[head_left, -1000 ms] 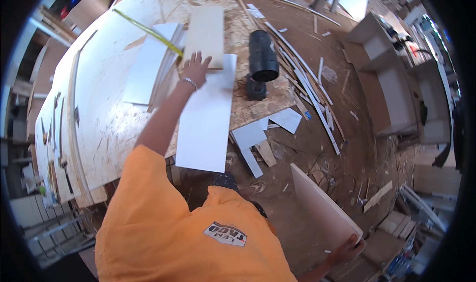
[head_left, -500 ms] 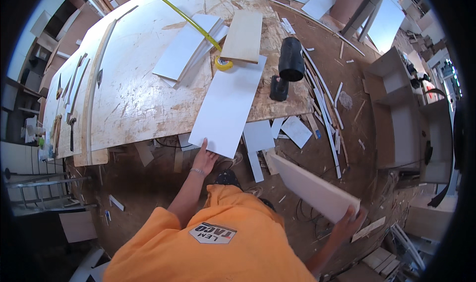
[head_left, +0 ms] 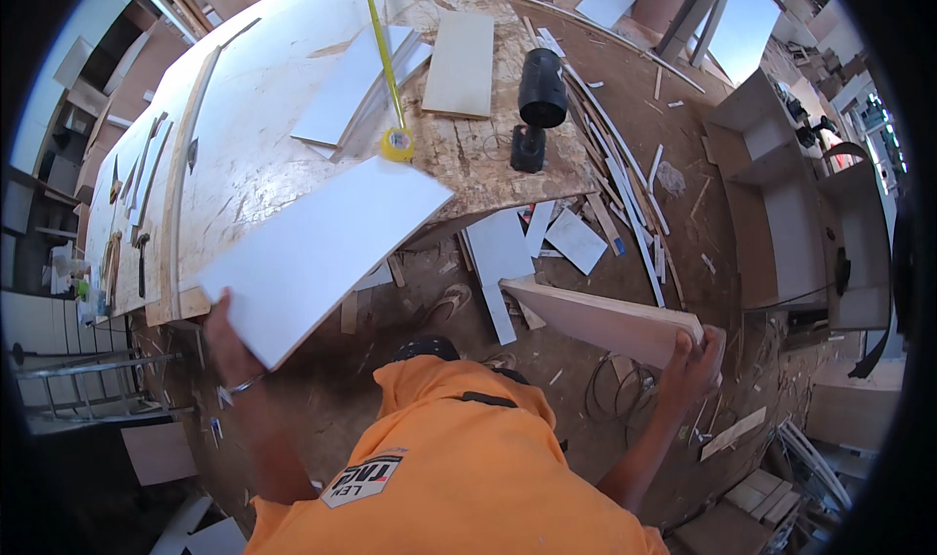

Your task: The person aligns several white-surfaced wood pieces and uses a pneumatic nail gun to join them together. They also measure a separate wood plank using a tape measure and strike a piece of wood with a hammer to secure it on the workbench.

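My left hand [head_left: 230, 345] grips the near left corner of a white rectangular board [head_left: 327, 252]. This board slants over the table's front edge, its far end close to a yellow tape measure [head_left: 397, 145]. Off to the right, my right hand [head_left: 691, 365] is closed on the outer end of a second panel [head_left: 605, 323], with a pale edge and light face. That panel is held in the air beyond the table, tilted on its edge. The tape's blade runs out across a stack of white boards [head_left: 351, 96].
On the worn worktable [head_left: 264, 184] lie a pale wooden board [head_left: 459, 65], a black cordless drill [head_left: 539, 106] standing upright, and a hammer [head_left: 142, 264] at the left. White strips [head_left: 625, 199] and offcuts [head_left: 576, 243] litter the floor. An open cabinet carcass [head_left: 781, 199] stands right.
My left hand has moved left with the white board, swinging it out from beside the pale board. The panel in my right hand has tilted and risen slightly.
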A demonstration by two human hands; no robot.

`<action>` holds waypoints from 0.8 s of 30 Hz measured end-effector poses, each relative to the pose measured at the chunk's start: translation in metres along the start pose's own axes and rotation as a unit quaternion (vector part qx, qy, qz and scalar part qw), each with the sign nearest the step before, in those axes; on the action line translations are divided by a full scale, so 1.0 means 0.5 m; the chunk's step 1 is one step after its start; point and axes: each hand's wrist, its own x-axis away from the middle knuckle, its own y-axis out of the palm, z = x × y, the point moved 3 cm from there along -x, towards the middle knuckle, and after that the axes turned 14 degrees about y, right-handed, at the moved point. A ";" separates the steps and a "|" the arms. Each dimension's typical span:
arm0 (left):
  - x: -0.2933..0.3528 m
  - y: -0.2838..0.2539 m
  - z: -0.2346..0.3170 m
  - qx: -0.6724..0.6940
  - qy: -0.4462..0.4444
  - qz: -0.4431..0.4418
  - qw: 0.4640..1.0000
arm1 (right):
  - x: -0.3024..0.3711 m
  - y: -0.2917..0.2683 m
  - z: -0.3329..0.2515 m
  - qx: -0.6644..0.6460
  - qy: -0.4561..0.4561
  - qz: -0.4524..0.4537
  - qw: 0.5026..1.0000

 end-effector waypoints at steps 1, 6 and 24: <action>0.005 -0.002 0.062 -0.039 0.015 -0.002 0.999 | -0.010 0.005 -0.004 -0.006 -0.022 0.008 1.000; -0.053 -0.109 0.155 -0.011 0.040 0.093 0.995 | -0.073 0.011 -0.001 -0.079 -0.023 0.000 0.997; -0.837 -0.020 -0.474 0.282 -0.021 0.103 0.953 | -0.340 0.411 -0.135 -0.492 0.241 -0.015 0.837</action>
